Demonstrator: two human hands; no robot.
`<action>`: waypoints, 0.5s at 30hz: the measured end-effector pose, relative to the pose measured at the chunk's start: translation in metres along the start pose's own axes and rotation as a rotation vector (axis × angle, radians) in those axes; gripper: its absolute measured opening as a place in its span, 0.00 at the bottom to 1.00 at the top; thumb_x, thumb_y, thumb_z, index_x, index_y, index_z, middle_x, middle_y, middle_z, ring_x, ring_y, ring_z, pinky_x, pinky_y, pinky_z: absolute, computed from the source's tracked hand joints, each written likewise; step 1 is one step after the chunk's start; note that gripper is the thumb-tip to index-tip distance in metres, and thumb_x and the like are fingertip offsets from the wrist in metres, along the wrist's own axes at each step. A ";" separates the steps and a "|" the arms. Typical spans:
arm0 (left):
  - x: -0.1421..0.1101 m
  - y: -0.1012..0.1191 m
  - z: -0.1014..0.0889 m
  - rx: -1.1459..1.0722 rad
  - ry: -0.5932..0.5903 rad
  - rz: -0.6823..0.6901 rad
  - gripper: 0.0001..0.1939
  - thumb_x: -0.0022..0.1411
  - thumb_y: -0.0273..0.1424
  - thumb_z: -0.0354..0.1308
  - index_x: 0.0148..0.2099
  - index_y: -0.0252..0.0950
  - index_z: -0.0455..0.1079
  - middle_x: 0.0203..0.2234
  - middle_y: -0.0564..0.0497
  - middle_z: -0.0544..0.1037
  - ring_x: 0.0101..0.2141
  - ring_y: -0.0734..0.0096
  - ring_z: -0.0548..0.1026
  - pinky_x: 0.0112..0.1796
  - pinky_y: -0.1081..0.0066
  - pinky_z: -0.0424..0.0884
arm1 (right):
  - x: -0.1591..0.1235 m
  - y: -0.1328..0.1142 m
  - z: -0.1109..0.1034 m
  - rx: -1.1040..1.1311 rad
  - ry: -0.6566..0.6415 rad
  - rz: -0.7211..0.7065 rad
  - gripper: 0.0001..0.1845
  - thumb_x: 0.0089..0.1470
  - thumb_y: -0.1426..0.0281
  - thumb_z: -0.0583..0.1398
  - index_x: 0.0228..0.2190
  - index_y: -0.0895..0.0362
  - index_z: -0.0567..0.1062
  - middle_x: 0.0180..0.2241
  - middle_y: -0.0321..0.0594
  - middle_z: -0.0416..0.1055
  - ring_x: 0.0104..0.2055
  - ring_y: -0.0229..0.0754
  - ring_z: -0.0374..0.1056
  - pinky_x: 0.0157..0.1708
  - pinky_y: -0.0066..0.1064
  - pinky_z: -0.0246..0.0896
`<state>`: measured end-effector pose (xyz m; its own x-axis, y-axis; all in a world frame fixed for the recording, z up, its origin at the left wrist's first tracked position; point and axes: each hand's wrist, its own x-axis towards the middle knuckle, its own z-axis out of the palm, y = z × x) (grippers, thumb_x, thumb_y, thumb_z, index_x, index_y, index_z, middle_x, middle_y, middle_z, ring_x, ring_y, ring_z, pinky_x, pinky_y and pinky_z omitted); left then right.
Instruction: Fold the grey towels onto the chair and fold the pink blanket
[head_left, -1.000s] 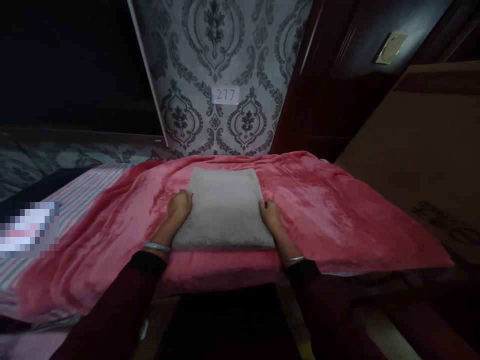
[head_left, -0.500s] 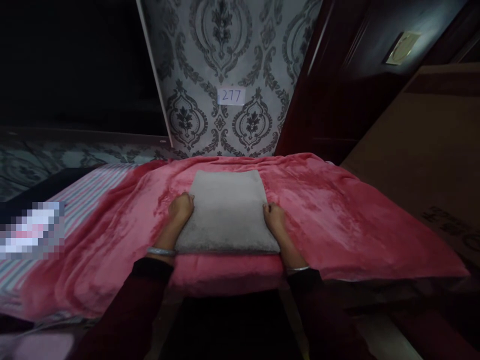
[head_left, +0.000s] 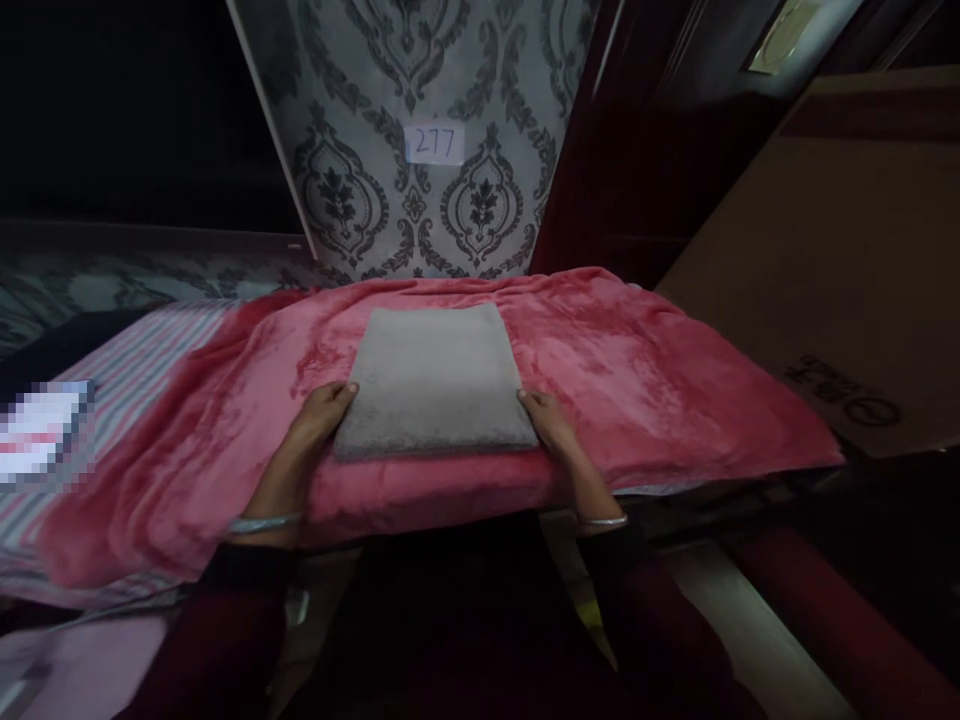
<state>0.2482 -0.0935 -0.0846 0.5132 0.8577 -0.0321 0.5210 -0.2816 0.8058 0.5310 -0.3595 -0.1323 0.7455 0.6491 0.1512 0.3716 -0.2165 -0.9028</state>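
A folded grey towel (head_left: 435, 380) with a soft, plush-looking surface lies flat on a pink blanket (head_left: 630, 400). It forms a neat, near-square shape, with its thicker folded edge facing me. At its left edge my left hand (head_left: 328, 408) is closed, the thumb resting against the side and the other fingers partly hidden. Gripping the opposite side is my right hand (head_left: 547, 415), its thumb on the towel's right edge and its fingers mostly out of sight.
A striped sheet (head_left: 150, 370) shows at the left, with a blurred-out item (head_left: 41, 430) on it. Behind the bed are a dark screen (head_left: 135, 120) and a patterned wall with a paper marked 277 (head_left: 434, 144). A large cardboard box (head_left: 840, 240) leans at the right.
The view has shifted, so the bed and towel appear higher and slightly left. Both hands remain at the towel's sides, with their thumbs now extended more along its edges.
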 end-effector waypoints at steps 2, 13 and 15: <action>-0.013 -0.004 0.002 0.053 0.028 -0.001 0.26 0.58 0.50 0.54 0.43 0.32 0.76 0.34 0.45 0.82 0.35 0.59 0.78 0.35 0.67 0.72 | -0.008 -0.001 0.002 0.035 -0.040 0.052 0.20 0.55 0.51 0.56 0.28 0.54 0.77 0.28 0.40 0.74 0.32 0.48 0.69 0.33 0.36 0.64; -0.046 0.029 0.016 0.570 0.140 -0.048 0.22 0.68 0.39 0.51 0.58 0.32 0.71 0.47 0.35 0.81 0.48 0.48 0.79 0.42 0.61 0.72 | -0.013 -0.010 0.007 -0.319 0.092 -0.025 0.19 0.57 0.59 0.58 0.42 0.59 0.79 0.37 0.50 0.79 0.39 0.52 0.74 0.40 0.38 0.66; -0.050 0.032 0.016 0.609 0.119 -0.056 0.23 0.69 0.39 0.50 0.59 0.31 0.69 0.48 0.34 0.81 0.50 0.48 0.79 0.43 0.61 0.71 | -0.015 -0.010 0.008 -0.349 0.084 -0.023 0.19 0.58 0.60 0.58 0.43 0.59 0.79 0.38 0.51 0.79 0.40 0.53 0.74 0.41 0.39 0.66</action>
<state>0.2498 -0.1522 -0.0666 0.4127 0.9104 0.0302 0.8584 -0.3998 0.3215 0.5119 -0.3614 -0.1284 0.7723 0.5974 0.2159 0.5448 -0.4482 -0.7087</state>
